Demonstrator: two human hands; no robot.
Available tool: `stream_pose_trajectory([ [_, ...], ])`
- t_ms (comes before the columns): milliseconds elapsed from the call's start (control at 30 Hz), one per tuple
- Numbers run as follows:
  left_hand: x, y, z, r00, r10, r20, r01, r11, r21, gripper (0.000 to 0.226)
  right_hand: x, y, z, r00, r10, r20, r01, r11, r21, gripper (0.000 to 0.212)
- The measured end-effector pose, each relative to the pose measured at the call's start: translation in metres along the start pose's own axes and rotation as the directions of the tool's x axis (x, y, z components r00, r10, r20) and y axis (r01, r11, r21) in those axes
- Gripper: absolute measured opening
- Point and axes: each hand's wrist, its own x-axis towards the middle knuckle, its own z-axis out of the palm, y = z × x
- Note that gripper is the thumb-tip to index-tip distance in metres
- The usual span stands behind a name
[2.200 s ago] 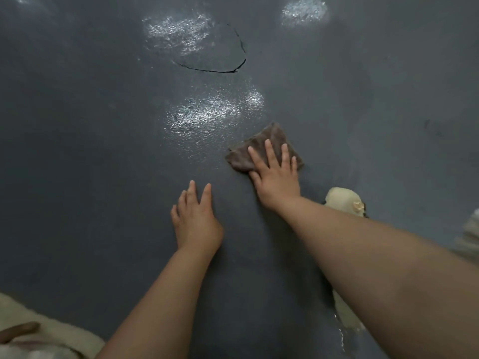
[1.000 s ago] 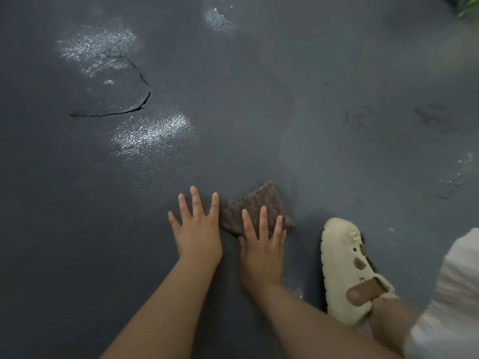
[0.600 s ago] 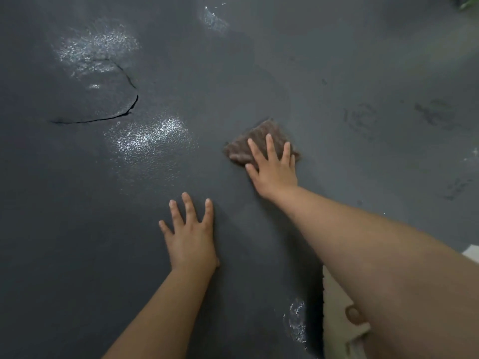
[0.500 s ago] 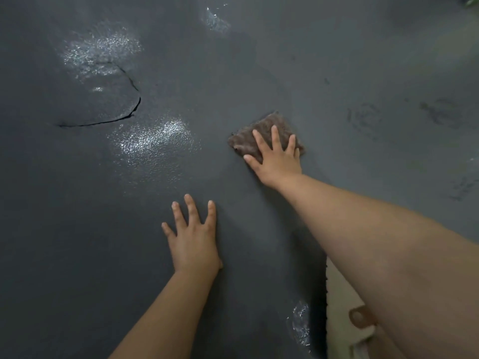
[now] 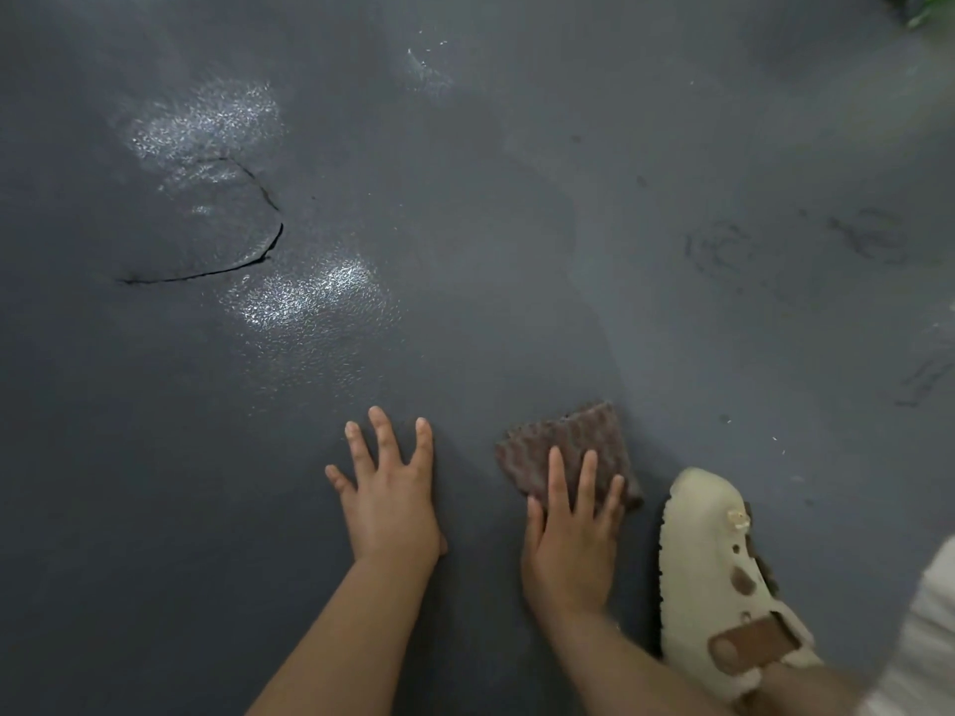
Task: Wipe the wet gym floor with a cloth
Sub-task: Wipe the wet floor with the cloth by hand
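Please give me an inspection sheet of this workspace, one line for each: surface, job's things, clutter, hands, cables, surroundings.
Surface: dark grey gym floor, shiny wet patches, a curved crack at the left, faint scuff marks at the right.
Job's things: brown cloth lying flat on the floor.
Clutter: nothing seen.
Hands: left hand flat on the bare floor, fingers spread; right hand presses straight fingers on the cloth.
Cables: nothing seen.
Surroundings: cream clog on the person's foot beside the right hand; something green in the top right corner, too small to tell.
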Motion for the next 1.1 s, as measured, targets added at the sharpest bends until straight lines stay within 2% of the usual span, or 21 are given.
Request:
stream_pose_trajectory([
  [133, 0.001, 0.0, 0.0, 1.0, 0.004, 0.0, -0.004, 1.0, -0.003, 0.121, 0.023, -0.008, -0.008, 1.0, -0.025, 0.001, 0.025, 1.0, -0.018, 0.057],
  [300, 0.001, -0.001, 0.001, 1.0, 0.006, 0.003, -0.006, 1.0, -0.017, 0.124, 0.107, -0.022, -0.046, 0.978, -0.21, 0.001, 0.208, 0.972, -0.111, 0.056],
  [400, 0.002, 0.0, 0.001, 1.0, 0.003, 0.005, -0.003, 1.0, -0.021, 0.125, 0.153, -0.039, -0.075, 0.969, -0.231, 0.083, 0.238, 0.967, -0.094, 0.057],
  [500, 0.002, 0.0, 0.0, 1.0, 0.005, 0.007, -0.005, 0.999, -0.035, 0.126, 0.163, -0.048, -0.084, 0.967, -0.206, 0.151, 0.222, 0.971, -0.094, 0.058],
  [733, -0.002, -0.006, -0.002, 0.999, 0.04, -0.006, -0.041, 0.999, -0.034, 0.126, 0.122, -0.027, -0.069, 0.969, -0.222, 0.112, 0.234, 0.966, -0.109, 0.056],
  [900, -0.016, -0.019, 0.008, 0.992, 0.078, -0.096, -0.084, 0.994, -0.063, 0.102, 0.051, -0.012, -0.033, 0.984, -0.173, 0.034, 0.174, 0.984, -0.023, 0.059],
  [1000, -0.033, -0.031, 0.021, 0.992, 0.049, -0.118, -0.058, 0.996, -0.074, 0.093, -0.012, -0.018, -0.008, 0.989, -0.15, 0.007, 0.15, 0.988, 0.05, 0.057],
  [1100, -0.055, -0.04, 0.031, 0.994, 0.021, -0.105, -0.029, 0.997, -0.076, 0.09, -0.068, -0.036, 0.01, 0.959, -0.215, 0.185, 0.209, 0.977, 0.049, 0.058],
])
